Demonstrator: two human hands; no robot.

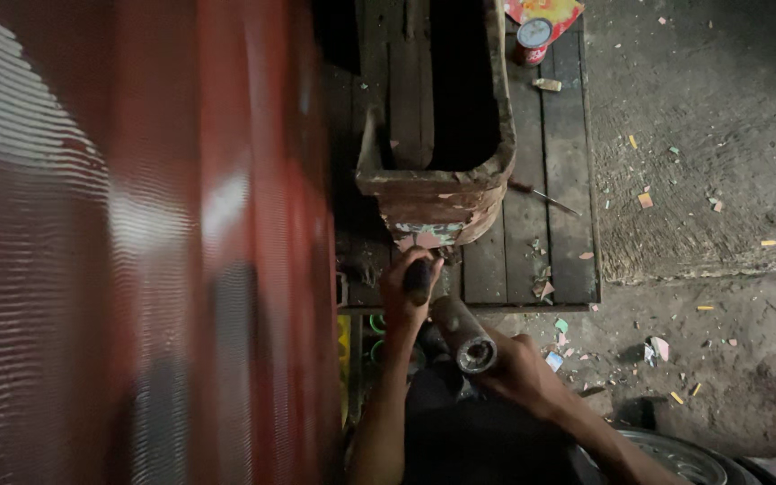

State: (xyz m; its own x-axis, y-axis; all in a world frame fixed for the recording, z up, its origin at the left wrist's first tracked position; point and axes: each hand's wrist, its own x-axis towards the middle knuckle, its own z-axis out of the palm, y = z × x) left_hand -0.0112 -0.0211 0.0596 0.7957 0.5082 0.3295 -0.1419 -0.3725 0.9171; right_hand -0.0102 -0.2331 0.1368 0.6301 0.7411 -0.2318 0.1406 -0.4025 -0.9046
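Landmark: rusted curved metal frame (437,193), flaking paint, lying on a dark wooden pallet (568,224) on the floor.

Item 1. Left hand (410,283), just below the near end of the frame. Fingers wrapped tight around a dark tool handle (418,280), which points up toward the frame's peeling lower edge. The tool's working end is hidden where it meets the frame; cannot tell if it touches.

Item 2. Right hand (521,370), lower and to the right of the frame, near the pallet's front edge. Closed around the body of a heavy metal cylinder (464,334) with a round, hollow-looking end face turned toward the viewer. The cylinder sits just right of and below the left hand, tilted, its far end angled up toward the tool handle; the two look close, contact unclear.

Item 3. Small can (533,38), red with pale lid, at the far end of the pallet, right of the frame, beside a red and yellow wrapper (545,11).

Item 4. Thin metal rod (545,198), lying on the pallet just right of the frame's corner.

Item 5. Large red ribbed surface (136,242), blurred, filling everything left of the frame.

Item 6. Coloured paper scraps (645,199), strewn on the concrete floor right of the pallet.
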